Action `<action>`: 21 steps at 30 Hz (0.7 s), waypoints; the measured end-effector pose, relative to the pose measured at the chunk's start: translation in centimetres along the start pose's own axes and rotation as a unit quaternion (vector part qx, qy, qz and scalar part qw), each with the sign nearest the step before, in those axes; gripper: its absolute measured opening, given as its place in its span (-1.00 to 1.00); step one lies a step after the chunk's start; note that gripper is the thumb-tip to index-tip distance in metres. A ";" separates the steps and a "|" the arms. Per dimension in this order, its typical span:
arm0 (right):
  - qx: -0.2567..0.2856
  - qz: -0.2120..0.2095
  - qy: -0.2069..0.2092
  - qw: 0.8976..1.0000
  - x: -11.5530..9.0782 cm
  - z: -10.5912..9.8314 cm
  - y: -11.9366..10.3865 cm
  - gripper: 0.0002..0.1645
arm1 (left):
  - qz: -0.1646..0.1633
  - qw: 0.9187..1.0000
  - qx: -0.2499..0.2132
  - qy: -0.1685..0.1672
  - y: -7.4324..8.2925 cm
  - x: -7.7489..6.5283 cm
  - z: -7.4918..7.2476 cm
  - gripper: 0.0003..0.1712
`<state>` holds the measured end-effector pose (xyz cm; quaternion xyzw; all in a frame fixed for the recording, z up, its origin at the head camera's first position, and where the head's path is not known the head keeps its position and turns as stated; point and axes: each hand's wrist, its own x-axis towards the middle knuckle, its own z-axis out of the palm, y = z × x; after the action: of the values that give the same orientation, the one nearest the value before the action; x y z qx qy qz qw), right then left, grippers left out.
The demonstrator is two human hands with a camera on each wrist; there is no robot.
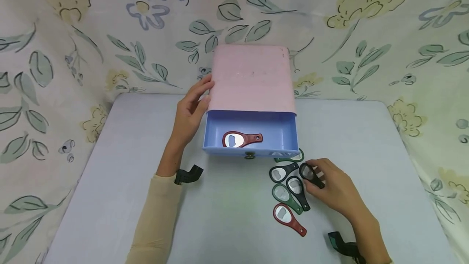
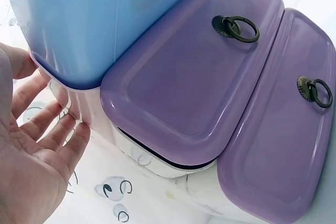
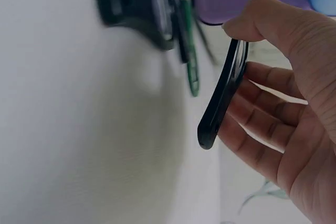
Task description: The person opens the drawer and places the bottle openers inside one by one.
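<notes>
My left hand (image 1: 188, 117) touches the left side of a pink-topped drawer cabinet (image 1: 253, 78), its fingers fairly straight along the wall. The cabinet's top blue drawer (image 1: 280, 127) is pulled out, and a red bottle opener (image 1: 250, 138) lies inside. Between thumb and fingers, my right hand (image 1: 337, 192) pinches a black bottle opener (image 3: 218, 106), just right of a loose group on the table. That group has two black openers (image 1: 297, 192), a green opener (image 1: 283, 194), a red opener (image 1: 291, 221), and another green opener (image 1: 298, 156) partly hidden by the drawer front.
Below the open drawer, the left wrist view shows two closed purple drawers (image 2: 178, 82) with ring pulls (image 2: 244, 30). The cabinet stands at the far edge of a white table (image 1: 227, 223). A floral cloth (image 1: 146, 52) hangs behind and at both sides.
</notes>
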<state>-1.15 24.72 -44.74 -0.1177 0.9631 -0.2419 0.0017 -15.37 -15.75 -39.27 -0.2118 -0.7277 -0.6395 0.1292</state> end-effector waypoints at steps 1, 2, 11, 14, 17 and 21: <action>0.002 -0.004 0.005 1.000 0.0 -0.2 -0.2 -0.37 | -0.001 1.000 0.000 -0.001 0.0 0.0 0.0 -0.51; 0.004 -0.008 0.008 1.000 0.1 -0.4 -0.4 -0.37 | -0.001 1.000 0.001 -0.002 0.0 0.0 0.0 -0.52; -0.008 -0.076 0.044 0.996 1.6 -3.1 -1.9 -0.36 | 0.002 1.000 0.006 0.003 0.1 0.1 0.1 -0.52; -0.010 -0.101 0.058 0.993 2.0 -4.2 -2.4 -0.34 | 0.006 1.000 0.005 0.003 0.0 0.1 0.2 -0.52; -0.011 -0.115 0.065 0.991 2.5 -4.9 -3.1 -0.32 | 0.010 1.000 0.001 0.005 0.0 0.1 0.2 -0.52; -0.020 -0.132 0.077 0.988 3.1 -5.9 -4.0 -0.31 | 0.020 1.000 -0.004 0.009 -0.1 0.1 0.2 -0.52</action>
<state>-3.63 23.35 -37.45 -0.2246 0.9411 -0.2288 -0.1071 -15.45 -15.53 -39.31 -0.2213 -0.7198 -0.6411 0.1479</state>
